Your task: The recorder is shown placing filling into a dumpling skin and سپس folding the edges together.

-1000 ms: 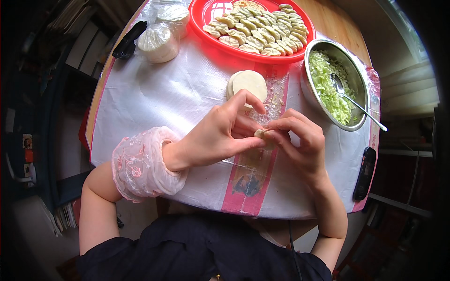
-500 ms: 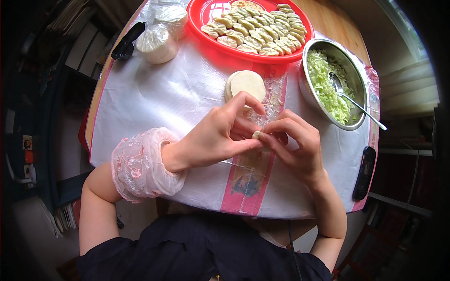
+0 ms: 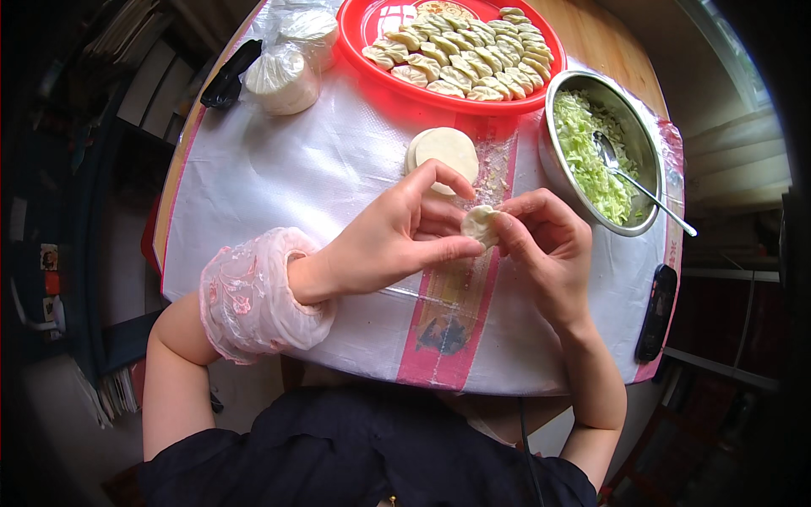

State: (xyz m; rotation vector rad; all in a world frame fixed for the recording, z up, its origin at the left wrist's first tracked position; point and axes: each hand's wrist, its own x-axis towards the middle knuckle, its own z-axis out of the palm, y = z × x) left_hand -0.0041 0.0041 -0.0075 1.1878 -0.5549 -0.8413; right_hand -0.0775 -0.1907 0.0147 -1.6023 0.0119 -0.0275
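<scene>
A small pale dumpling [image 3: 480,226] is held above the table between my hands. My right hand [image 3: 545,245] pinches its right edge between thumb and fingers. On its left side, the thumb and bent fingers of my left hand [image 3: 405,228] are closed against it; the index finger arches free above. Just beyond my left hand lies a short stack of round dough wrappers [image 3: 446,156], partly covered by that hand. A red tray [image 3: 359,46] at the far side bears rows of pleated dumplings [image 3: 473,59].
A steel bowl [image 3: 553,165] of chopped green cabbage [image 3: 583,139] with a metal spoon [image 3: 634,182] stands at the right. Plastic-wrapped wrapper stacks [image 3: 283,80] and a black object [image 3: 230,76] sit far left. A dark, elongated device [image 3: 657,313] lies near the right edge.
My right hand has shifted slightly up and right. The dumpling, mostly hidden between my fingers before, now shows its rounded face. My left hand has barely moved.
</scene>
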